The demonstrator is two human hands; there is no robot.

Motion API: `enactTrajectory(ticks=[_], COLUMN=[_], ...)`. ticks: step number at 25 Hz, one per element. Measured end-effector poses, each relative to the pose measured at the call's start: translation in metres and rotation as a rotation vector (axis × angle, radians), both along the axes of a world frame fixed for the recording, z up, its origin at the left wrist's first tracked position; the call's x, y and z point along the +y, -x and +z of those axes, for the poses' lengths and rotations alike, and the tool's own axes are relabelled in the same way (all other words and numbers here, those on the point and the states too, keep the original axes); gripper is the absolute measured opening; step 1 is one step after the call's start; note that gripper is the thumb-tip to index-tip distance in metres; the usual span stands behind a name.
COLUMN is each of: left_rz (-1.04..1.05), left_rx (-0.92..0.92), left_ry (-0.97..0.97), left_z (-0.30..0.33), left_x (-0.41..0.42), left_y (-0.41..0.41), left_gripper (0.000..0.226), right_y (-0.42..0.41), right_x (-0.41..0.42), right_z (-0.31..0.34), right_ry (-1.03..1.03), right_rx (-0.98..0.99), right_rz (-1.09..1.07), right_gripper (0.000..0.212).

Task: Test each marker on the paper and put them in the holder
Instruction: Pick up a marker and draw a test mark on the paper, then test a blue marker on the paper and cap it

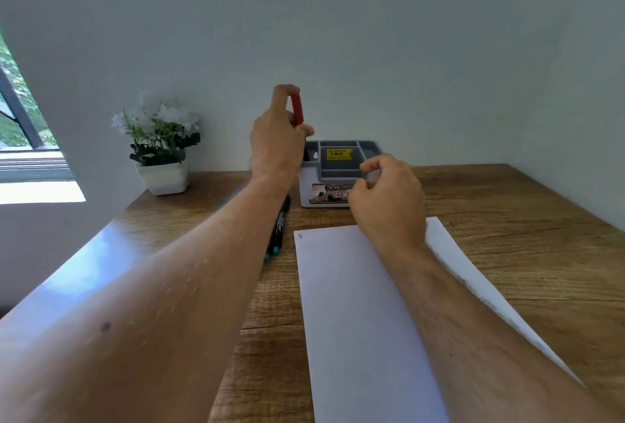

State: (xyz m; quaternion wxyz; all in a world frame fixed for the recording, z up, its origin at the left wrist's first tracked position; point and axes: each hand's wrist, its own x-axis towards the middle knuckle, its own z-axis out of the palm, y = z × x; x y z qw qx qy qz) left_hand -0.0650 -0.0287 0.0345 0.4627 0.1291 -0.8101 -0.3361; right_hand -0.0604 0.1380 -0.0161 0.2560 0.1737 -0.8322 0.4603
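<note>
Two hands are working over the desk (507,219) right now. Left hand (277,142) is pinching a red-capped marker (297,111) w/ fingers curled round its lower barrel, holding it just above the left end of the holder (333,174). Marker's long axis is running near vertical, red cap up, lower end pointing down toward a left compartment, prob. so it can drop straight in. Can't tell if the tip end is already inside; the hand is hiding it. Right hand (385,196) is hovering in front of the holder's right side, fingers curled loosely; whether it's pinching anything small, can't tell. Holder is sitting at the back of the desk, just beyond the paper (358,304), which is lying lengthwise toward the person & bearing a small red mark (300,236) near its far left corner. Two dark markers (279,226) w/ teal ends are lying side by side left of the paper, long axes pointing away, prob. waiting for testing.
</note>
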Motion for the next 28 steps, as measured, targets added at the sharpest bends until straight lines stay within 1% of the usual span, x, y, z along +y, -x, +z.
enactTrajectory(ticks=[3, 6, 8, 10, 13, 16, 18, 20, 22, 23, 24, 25, 26, 27, 28], left_rz=[-0.019, -0.04, -0.062, -0.072, -0.057, -0.068, -0.077, -0.071, -0.029, 0.008, 0.051, 0.096, 0.135, 0.161, 0.186], left_rx=[-0.128, -0.207, -0.237, -0.253, -0.265, -0.264, -0.275, -0.277, -0.25, -0.226, -0.206, -0.203, -0.234, -0.296, -0.386], left_ry=[-0.04, -0.13, -0.212, -0.256, -0.248, -0.252, -0.244, -0.236, -0.234, -0.228, -0.199, -0.139, -0.065, 0.004, 0.06], left_z=[-0.005, -0.006, -0.004, -0.004, -0.007, -0.009, -0.009, -0.008, -0.005, -0.002, 0.001, 0.004, 0.007, 0.008, 0.009], left_x=[-0.004, -0.009, -0.013, -0.015, -0.015, -0.018, -0.017, -0.015, -0.011, -0.008, -0.006, -0.004, -0.003, -0.002, -0.001], left_y=[0.007, 0.011, 0.014, 0.016, 0.017, 0.017, 0.013, 0.007, -0.002, -0.009, -0.017, -0.025, -0.034, -0.044, -0.053], left_gripper=[0.06, 0.073, 0.07, 0.064, 0.057, 0.055, 0.058, 0.066, 0.072, 0.067, 0.056, 0.039, 0.024, 0.015, 0.015], right_y=[0.002, 0.004, 0.004, 0.004, 0.005, 0.005, 0.006, 0.006, 0.005, 0.003, 0.002, 0.001, 0.0, -0.001, -0.003], right_x=[0.001, 0.002, 0.001, -0.001, 0.0, 0.0, -0.001, 0.0, 0.0, 0.001, 0.001, 0.001, 0.001, 0.001, 0.0], right_z=[-0.001, -0.002, -0.002, -0.002, -0.003, -0.004, -0.003, -0.003, -0.002, -0.002, -0.001, 0.0, 0.001, 0.002, 0.002], right_ry=[-0.045, -0.076, -0.089, -0.098, -0.109, -0.109, -0.107, -0.1, -0.089, -0.081, -0.07, -0.061, -0.059, -0.065, -0.069], right_rx=[-0.058, -0.119, -0.142, -0.161, -0.187, -0.195, -0.206, -0.225, -0.238, -0.238, -0.233, -0.222, -0.204, -0.185, -0.167], right_rz=[-0.035, -0.02, -0.004, 0.004, 0.016, 0.021, 0.021, 0.037, 0.05, 0.055, 0.062, 0.07, 0.079, 0.086, 0.094], right_gripper=[0.035, 0.043, 0.046, 0.047, 0.047, 0.045, 0.043, 0.041, 0.038, 0.036, 0.035, 0.033, 0.032, 0.031, 0.029])
